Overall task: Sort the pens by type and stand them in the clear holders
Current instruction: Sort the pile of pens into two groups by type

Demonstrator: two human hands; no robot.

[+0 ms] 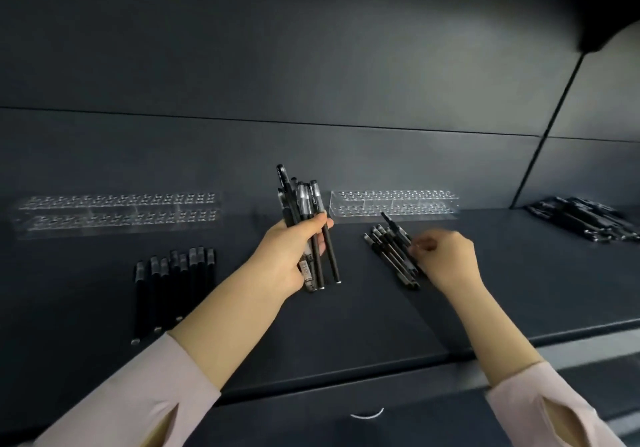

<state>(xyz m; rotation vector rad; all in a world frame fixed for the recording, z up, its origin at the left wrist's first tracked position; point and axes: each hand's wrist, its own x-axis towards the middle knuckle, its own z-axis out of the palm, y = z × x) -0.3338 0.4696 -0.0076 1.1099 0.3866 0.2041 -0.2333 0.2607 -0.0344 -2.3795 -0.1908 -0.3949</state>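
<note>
My left hand [294, 256] grips a bundle of black pens [304, 204] held upright above the dark desk. My right hand [446, 259] rests at a small pile of black pens [391, 256] lying on the desk, its fingers closed on one pen [394, 226] whose far end tilts up. A row of several black pens [173, 280] lies flat at the left. Two clear holders with rows of holes stand at the back: one on the left [117, 211], one right of centre [394, 202]. No pens stand in either holder.
A further heap of black pens [585, 219] lies at the far right of the desk. A dark wall panel rises behind the holders. The desk's front edge [346, 377] runs below my forearms, with a drawer handle [367, 414] under it.
</note>
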